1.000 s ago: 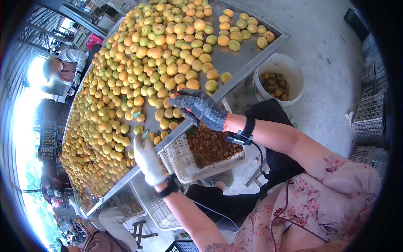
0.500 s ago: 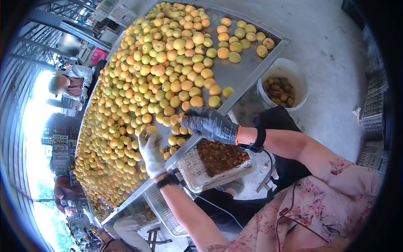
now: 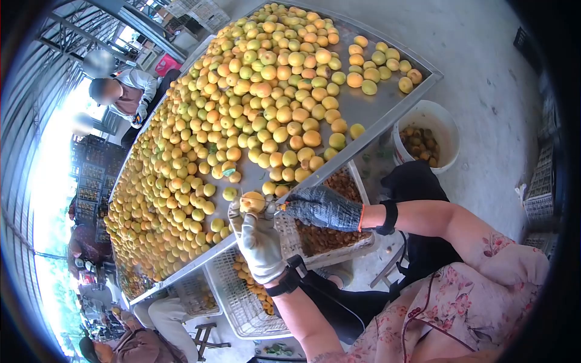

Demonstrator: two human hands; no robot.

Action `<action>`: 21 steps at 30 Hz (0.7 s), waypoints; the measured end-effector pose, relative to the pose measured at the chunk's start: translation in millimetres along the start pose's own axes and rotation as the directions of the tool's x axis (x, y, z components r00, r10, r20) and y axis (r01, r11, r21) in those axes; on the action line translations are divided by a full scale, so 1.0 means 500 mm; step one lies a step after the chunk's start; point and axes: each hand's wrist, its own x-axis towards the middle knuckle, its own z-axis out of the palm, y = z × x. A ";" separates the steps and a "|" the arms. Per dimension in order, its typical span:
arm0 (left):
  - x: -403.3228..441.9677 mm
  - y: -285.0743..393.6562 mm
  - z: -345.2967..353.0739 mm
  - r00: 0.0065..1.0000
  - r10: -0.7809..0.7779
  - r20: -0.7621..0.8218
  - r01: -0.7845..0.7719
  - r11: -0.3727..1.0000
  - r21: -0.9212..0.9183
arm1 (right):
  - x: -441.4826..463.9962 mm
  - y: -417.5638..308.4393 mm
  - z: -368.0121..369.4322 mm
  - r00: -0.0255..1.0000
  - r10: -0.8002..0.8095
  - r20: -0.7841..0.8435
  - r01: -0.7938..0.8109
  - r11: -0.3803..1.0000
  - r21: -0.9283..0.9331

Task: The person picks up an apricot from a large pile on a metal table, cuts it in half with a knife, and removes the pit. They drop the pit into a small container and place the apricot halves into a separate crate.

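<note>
My left hand (image 3: pixel 259 242), in a white glove, is closed round an apricot (image 3: pixel 252 202) just above the near edge of the metal table. My right hand (image 3: pixel 327 209), in a grey knit glove with an orange cuff, is closed on a small tool (image 3: pixel 277 207). A bit of yellow and thin metal show at its end, right beside the apricot; the rest is hidden in the glove. Many loose apricots (image 3: pixel 278 115) cover the table (image 3: pixel 363 106) beyond my hands. Below my right hand is a white crate (image 3: pixel 339 259) with small brown apricot pits (image 3: pixel 321 240).
A second white crate (image 3: pixel 239 314) under the table edge holds orange fruit pieces. A white bucket (image 3: pixel 445 121) with dark fruit stands on the floor to the right. Across the table sits another person (image 3: pixel 130 94); one more (image 3: pixel 139 345) is at the lower left.
My left hand has drawn back from the pile to the table edge with an apricot. My right hand has come down beside it. The view has shifted a little.
</note>
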 end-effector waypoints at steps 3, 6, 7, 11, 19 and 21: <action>0.000 -0.005 -0.024 0.998 0.028 -0.057 -0.024 0.998 0.066 | 0.004 0.031 0.025 1.000 -0.013 -0.011 0.011 0.989 -0.147; 0.004 0.002 -0.037 0.995 0.022 -0.102 -0.014 0.997 0.078 | 0.007 0.037 0.038 0.979 -0.197 -0.059 0.183 0.965 -0.188; 0.002 0.006 -0.038 0.996 -0.004 -0.084 0.009 0.998 0.064 | 0.007 0.032 0.033 0.982 -0.189 -0.016 0.182 0.961 -0.211; -0.006 0.013 -0.047 0.997 -0.049 -0.064 0.054 0.996 0.075 | -0.003 0.021 0.037 0.983 -0.181 -0.021 0.169 0.950 -0.264; -0.011 0.002 -0.068 1.000 -0.022 0.015 0.021 0.997 0.068 | -0.008 0.003 0.042 0.991 -0.124 -0.042 0.107 0.951 -0.291; -0.014 0.006 -0.070 0.999 -0.030 -0.022 0.033 0.991 0.127 | -0.008 0.013 0.041 0.978 -0.207 -0.012 0.197 0.943 -0.270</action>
